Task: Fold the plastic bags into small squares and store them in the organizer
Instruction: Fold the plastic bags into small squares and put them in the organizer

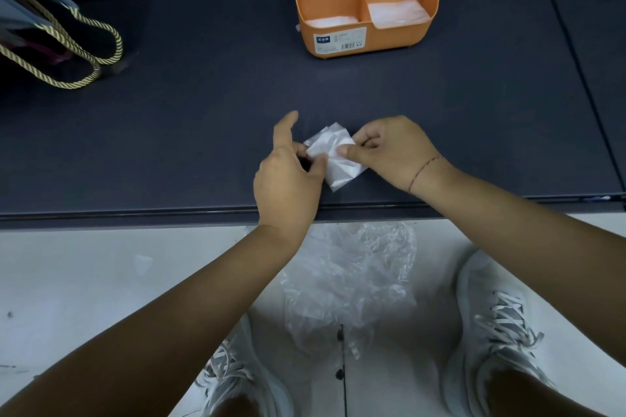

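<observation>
A clear plastic bag [333, 157], folded down to a small square, lies near the front edge of the dark shelf [203, 132]. My left hand [288, 176] pinches its left edge, index finger raised. My right hand [389, 151] pinches its right side with thumb and curled fingers. The orange organizer [364, 41] stands at the back of the shelf. Folded clear bags fill its compartments.
A pile of crumpled clear plastic bags [352, 284] lies on the white floor between my white shoes [498, 325]. A bag with gold rope handles [67, 41] sits at the shelf's far left. A seam runs down the shelf at the right.
</observation>
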`<state>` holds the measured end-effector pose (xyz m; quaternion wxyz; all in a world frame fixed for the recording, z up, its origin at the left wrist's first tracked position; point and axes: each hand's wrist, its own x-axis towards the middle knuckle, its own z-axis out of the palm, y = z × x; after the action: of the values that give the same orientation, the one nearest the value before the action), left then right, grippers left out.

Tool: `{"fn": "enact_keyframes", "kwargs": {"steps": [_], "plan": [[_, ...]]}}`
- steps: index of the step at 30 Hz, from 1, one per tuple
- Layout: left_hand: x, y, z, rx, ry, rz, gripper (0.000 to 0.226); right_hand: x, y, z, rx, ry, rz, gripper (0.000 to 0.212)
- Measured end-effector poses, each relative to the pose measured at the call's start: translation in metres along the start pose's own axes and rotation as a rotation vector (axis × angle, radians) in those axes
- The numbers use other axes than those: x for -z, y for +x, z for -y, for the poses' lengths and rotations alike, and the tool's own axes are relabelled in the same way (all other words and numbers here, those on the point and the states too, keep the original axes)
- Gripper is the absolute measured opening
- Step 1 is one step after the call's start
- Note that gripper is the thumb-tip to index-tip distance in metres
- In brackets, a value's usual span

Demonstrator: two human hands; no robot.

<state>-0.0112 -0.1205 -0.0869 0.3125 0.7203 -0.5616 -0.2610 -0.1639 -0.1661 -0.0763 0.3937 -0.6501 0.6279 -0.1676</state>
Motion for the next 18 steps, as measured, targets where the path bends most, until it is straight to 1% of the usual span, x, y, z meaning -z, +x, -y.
{"fn": "enact_keyframes", "kwargs": {"steps": [3, 5, 6, 7, 8, 9, 10, 11, 12, 13, 15, 18], "plan": [[-0.001, 0.001, 0.004, 0.004, 0.081, -0.052, 0.066, -0.004, -0.003, 0.001, -0.004, -0.042, -0.035, 0.019], [-0.001, 0.002, 0.008, 0.005, 0.157, -0.089, 0.064, -0.006, -0.001, 0.003, -0.017, -0.086, -0.049, 0.023], [0.0, 0.003, 0.01, -0.036, 0.225, -0.122, 0.063, -0.007, 0.001, 0.005, -0.028, -0.104, -0.05, 0.024], [0.001, 0.003, 0.013, -0.128, 0.29, -0.146, 0.062, -0.007, 0.002, 0.006, -0.042, -0.118, -0.046, 0.026], [0.002, 0.003, 0.016, -0.271, 0.34, -0.144, 0.058, -0.008, 0.003, 0.008, -0.051, -0.13, -0.044, 0.026], [0.001, 0.004, 0.02, -0.44, 0.383, -0.103, 0.054, -0.008, 0.004, 0.009, -0.057, -0.143, -0.045, 0.028], [0.0, 0.005, 0.026, -0.593, 0.421, -0.019, 0.05, -0.008, 0.004, 0.01, -0.057, -0.157, -0.049, 0.03], [0.0, 0.006, 0.032, -0.677, 0.466, 0.088, 0.049, -0.009, 0.004, 0.01, -0.059, -0.166, -0.054, 0.031], [0.0, 0.006, 0.036, -0.676, 0.515, 0.19, 0.053, -0.01, 0.003, 0.01, -0.061, -0.168, -0.057, 0.03], [0.0, 0.007, 0.039, -0.628, 0.56, 0.259, 0.059, -0.009, 0.002, 0.01, -0.065, -0.164, -0.055, 0.028], [0.002, 0.01, 0.042, -0.521, 0.626, 0.315, 0.07, -0.008, -0.003, 0.009, -0.075, -0.169, -0.034, 0.028], [0.002, 0.009, 0.04, -0.473, 0.689, 0.351, 0.077, -0.006, -0.016, 0.006, -0.105, -0.201, -0.011, 0.033]]}}
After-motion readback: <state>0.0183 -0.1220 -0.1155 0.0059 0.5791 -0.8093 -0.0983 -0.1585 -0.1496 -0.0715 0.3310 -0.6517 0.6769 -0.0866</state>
